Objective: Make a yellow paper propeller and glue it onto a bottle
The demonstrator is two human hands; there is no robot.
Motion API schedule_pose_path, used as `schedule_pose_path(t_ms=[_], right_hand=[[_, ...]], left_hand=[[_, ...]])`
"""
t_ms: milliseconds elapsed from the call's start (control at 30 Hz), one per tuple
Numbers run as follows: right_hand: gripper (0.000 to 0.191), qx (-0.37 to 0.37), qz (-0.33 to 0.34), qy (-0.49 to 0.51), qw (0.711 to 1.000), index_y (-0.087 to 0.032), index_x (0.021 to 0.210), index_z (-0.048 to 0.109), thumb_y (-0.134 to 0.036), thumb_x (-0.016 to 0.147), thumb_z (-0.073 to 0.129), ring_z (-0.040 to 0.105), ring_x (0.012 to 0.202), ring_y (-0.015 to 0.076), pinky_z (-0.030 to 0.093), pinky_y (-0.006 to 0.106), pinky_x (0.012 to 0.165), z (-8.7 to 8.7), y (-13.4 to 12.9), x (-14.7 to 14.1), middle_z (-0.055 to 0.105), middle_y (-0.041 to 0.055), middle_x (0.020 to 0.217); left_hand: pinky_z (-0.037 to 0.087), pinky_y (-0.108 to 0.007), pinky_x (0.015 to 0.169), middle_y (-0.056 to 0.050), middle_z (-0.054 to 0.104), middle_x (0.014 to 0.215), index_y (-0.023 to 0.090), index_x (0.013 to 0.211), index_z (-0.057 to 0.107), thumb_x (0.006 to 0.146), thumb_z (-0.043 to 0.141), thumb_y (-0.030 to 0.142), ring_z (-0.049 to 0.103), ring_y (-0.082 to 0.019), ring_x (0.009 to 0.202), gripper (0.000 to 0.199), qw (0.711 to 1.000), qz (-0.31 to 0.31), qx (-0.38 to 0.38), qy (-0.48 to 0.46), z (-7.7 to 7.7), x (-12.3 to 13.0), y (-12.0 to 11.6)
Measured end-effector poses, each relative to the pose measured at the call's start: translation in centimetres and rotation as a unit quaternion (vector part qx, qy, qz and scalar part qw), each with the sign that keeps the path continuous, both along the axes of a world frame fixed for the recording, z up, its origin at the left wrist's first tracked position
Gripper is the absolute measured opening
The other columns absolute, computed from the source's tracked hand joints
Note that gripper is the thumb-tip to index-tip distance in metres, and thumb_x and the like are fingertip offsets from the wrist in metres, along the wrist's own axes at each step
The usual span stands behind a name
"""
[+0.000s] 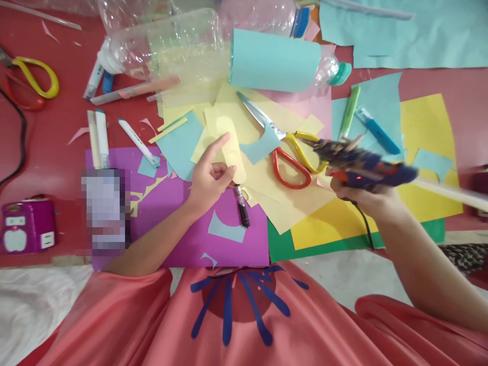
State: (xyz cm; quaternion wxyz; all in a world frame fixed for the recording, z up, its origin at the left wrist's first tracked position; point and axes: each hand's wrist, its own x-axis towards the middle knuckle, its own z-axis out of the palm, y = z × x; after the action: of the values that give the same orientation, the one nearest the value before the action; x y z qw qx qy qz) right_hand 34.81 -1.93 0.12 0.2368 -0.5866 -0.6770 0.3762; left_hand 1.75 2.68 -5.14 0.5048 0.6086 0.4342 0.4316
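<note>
Left hand (211,175): half unfurled, thumb and forefinger parted over a flat, round-ended, pale yellow paper strip (235,150), mid-frame | Right hand (368,199): wrapped round a dark, rough-surfaced glue gun (362,165), right of centre | steel-bladed scissors (281,134) between | clear plastic bottle (171,46), top

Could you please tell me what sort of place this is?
Apparently a craft workspace, judging by the glue gun in the right hand, the scissors and the pale-blue paper scraps.

Left fingers (217,146) parted, right fingers (346,193) curled
</note>
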Motion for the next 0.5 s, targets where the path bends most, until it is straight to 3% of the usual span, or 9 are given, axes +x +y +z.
schedule_pose_path(t_ms=[100,167,267,367,500], right_hand=[[0.011,-0.091,-0.067,0.209,0.971,-0.023,0.083,0.053,-0.033,0.083,0.058,0.039,0.039,0.0103,0.033,0.032,0.043,0.4,0.5,-2.5,0.057,0.0016,0.063],[0.014,-0.155,-0.068,0.282,0.944,-0.022,0.082,0.057,-0.031,0.077,0.065,0.039,0.039,0.0096,0.030,0.029,0.042,0.6,0.9,-4.4,0.057,-0.0003,0.058],[0.015,-0.209,-0.025,0.290,0.934,-0.020,0.079,0.060,-0.032,0.075,0.069,0.049,0.044,0.0120,0.037,0.027,0.045,0.7,1.4,-7.0,0.060,-0.0008,0.054],[0.018,-0.196,-0.021,0.278,0.940,-0.020,0.074,0.057,-0.034,0.073,0.068,0.047,0.040,0.0107,0.039,0.025,0.043,0.3,1.9,-8.9,0.054,-0.0052,0.046],[0.015,-0.190,-0.038,0.244,0.950,-0.021,0.069,0.054,-0.033,0.071,0.063,0.045,0.039,0.0095,0.040,0.024,0.042,0.1,2.0,-9.8,0.052,-0.0054,0.044]], left_hand=[[0.042,-0.019,0.042,0.007,0.058,0.056,0.028,0.144,0.051,0.088,0.069,0.053,0.046,-0.008,0.042,0.064,1.000,-0.013,-0.014,0.003,0.4,0.1,-0.2],[0.044,-0.019,0.043,0.004,0.064,0.065,0.028,0.143,0.053,0.086,0.071,0.052,0.047,-0.007,0.044,0.064,1.000,-0.020,-0.016,0.005,0.6,0.2,-0.3],[0.047,-0.019,0.046,-0.006,0.074,0.099,0.028,0.140,0.056,0.086,0.071,0.051,0.052,-0.006,0.049,0.061,1.000,-0.027,-0.008,0.010,0.8,0.4,-0.4],[0.047,-0.019,0.047,-0.011,0.068,0.125,0.029,0.140,0.056,0.087,0.070,0.051,0.055,-0.005,0.053,0.059,0.999,-0.030,0.007,0.017,0.5,0.4,-0.5],[0.046,-0.019,0.045,-0.009,0.069,0.118,0.033,0.141,0.055,0.087,0.069,0.055,0.055,-0.006,0.052,0.060,0.999,-0.035,0.025,0.027,0.0,0.3,-0.5]])
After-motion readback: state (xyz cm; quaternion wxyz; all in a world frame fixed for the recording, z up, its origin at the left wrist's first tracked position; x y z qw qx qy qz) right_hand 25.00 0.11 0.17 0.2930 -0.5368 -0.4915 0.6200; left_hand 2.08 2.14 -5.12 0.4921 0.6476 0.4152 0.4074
